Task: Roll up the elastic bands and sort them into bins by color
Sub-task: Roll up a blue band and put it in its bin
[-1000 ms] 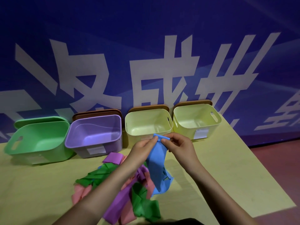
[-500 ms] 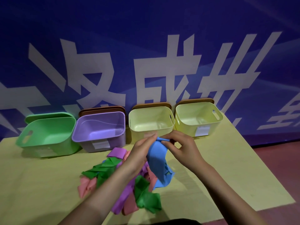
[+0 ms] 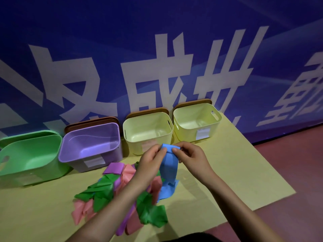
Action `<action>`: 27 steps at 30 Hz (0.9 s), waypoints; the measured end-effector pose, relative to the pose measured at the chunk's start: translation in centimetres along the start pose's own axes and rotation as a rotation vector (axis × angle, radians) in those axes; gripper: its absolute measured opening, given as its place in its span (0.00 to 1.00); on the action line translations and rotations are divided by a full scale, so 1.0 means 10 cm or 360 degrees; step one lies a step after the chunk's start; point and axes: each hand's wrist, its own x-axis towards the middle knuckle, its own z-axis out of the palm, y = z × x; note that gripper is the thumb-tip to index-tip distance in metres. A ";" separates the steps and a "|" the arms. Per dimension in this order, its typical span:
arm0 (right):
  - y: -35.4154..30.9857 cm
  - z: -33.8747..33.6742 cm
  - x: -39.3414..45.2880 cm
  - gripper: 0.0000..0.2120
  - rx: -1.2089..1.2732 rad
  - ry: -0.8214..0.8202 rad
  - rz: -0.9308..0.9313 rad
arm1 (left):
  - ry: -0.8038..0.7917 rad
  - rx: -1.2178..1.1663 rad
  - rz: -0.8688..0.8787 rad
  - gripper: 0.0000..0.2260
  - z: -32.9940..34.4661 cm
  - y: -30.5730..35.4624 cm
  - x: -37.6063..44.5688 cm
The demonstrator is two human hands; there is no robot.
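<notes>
Blue band [image 3: 168, 165] folded further; hands [image 3: 170, 155] hiding pile [image 3: 120, 187].

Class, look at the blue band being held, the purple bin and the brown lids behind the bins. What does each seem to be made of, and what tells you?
Blue band: thin, matte rubbery sheet, probably latex; it hangs limp and folds over at the top.
Purple bin: smooth, slightly glossy moulded plastic; rounded corners, light streaks inside.
Brown lids: possibly wood or wood-look plastic; only edges show.

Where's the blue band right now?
In the head view, the blue band hangs just right of centre, its top end pinched between the left hand and right hand, in front of the two yellow bins, its tail on the pile's right edge.
</notes>
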 end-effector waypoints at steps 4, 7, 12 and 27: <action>-0.02 0.05 0.08 0.07 0.0019 -0.0037 -0.0030 | 0.0033 0.0105 0.0042 0.11 -0.07 -0.01 0.09; -0.06 0.12 0.16 0.07 0.0096 -0.0069 -0.0071 | 0.0086 0.0255 0.0136 0.13 -0.17 0.00 0.15; -0.09 0.25 0.31 0.08 0.0171 -0.0083 -0.0121 | 0.0130 0.0033 0.0084 0.12 -0.34 0.02 0.27; 0.12 0.14 0.48 0.11 -0.0667 -0.0091 -0.0826 | 0.0144 -0.0665 -0.0526 0.15 -0.29 -0.15 0.38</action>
